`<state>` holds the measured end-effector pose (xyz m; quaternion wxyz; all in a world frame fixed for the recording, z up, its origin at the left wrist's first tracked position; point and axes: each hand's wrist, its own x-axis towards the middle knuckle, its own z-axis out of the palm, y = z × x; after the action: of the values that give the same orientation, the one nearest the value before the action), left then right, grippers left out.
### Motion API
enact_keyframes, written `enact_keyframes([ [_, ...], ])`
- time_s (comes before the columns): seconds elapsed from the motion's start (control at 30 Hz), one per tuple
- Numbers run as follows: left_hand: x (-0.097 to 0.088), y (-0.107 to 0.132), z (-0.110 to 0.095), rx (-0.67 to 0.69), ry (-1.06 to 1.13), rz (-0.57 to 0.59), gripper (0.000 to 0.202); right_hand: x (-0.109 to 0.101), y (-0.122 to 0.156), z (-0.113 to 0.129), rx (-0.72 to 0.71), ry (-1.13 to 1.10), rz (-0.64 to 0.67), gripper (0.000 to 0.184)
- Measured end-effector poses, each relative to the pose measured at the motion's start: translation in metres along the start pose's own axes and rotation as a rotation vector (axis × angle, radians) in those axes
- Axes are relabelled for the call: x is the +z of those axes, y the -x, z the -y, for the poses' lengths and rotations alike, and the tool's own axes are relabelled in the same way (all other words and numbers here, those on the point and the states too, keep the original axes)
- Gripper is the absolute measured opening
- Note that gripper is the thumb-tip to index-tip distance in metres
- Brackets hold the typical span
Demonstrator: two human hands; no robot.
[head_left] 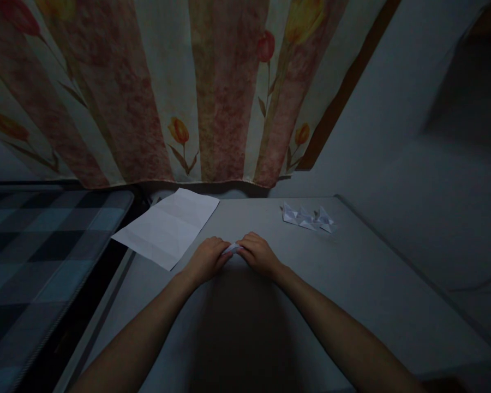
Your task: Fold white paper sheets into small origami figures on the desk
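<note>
A small piece of folded white paper (233,248) is pinched between my two hands, over the middle of the white table (335,295). My left hand (208,257) grips its left end with thumb and fingers. On the other end, the fingers of my right hand (261,254) are closed in the same way. Much of the folded paper is hidden by the fingers. To the left of my left hand lies a large creased sheet of white paper (169,226), flat on the table. Several small folded paper shapes (308,218) stand in a cluster at the back right.
A mattress (45,256) with a checked cover runs along the left, with a dark gap between it and the table. Behind the table hangs a striped curtain with tulips (167,93). A pale wall (413,218) borders the right side. The light is dim.
</note>
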<state>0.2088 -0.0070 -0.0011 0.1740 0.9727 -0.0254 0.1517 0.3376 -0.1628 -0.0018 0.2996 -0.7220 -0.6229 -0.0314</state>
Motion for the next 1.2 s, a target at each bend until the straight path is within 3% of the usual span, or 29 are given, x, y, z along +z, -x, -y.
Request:
enact_keyframes([
  [0.13,-0.001,0.000,0.001,-0.089,0.204,-0.052,0.020,-0.006,-0.002,0.003,0.090,-0.134,0.002,0.016],
  [0.27,-0.003,-0.002,0.001,-0.135,0.236,-0.057,0.019,-0.006,0.000,0.001,0.294,-0.306,-0.036,0.013],
  [0.43,-0.004,-0.001,0.000,-0.150,0.272,-0.056,0.021,-0.004,0.001,-0.001,0.366,-0.366,-0.047,0.011],
  [0.6,-0.002,0.003,0.000,-0.105,0.356,-0.169,0.023,-0.006,0.001,-0.001,0.303,-0.282,-0.049,0.011],
  [0.9,0.001,0.004,-0.002,-0.131,0.317,-0.233,0.012,-0.003,0.004,0.007,0.053,-0.126,0.028,0.027],
  [1.07,0.001,0.004,-0.005,-0.035,0.280,-0.229,0.011,0.000,0.001,0.010,0.040,-0.169,-0.047,0.018],
  [1.2,0.000,0.003,-0.009,-0.061,0.303,-0.258,0.013,0.000,-0.002,0.013,0.061,-0.242,-0.185,0.014],
])
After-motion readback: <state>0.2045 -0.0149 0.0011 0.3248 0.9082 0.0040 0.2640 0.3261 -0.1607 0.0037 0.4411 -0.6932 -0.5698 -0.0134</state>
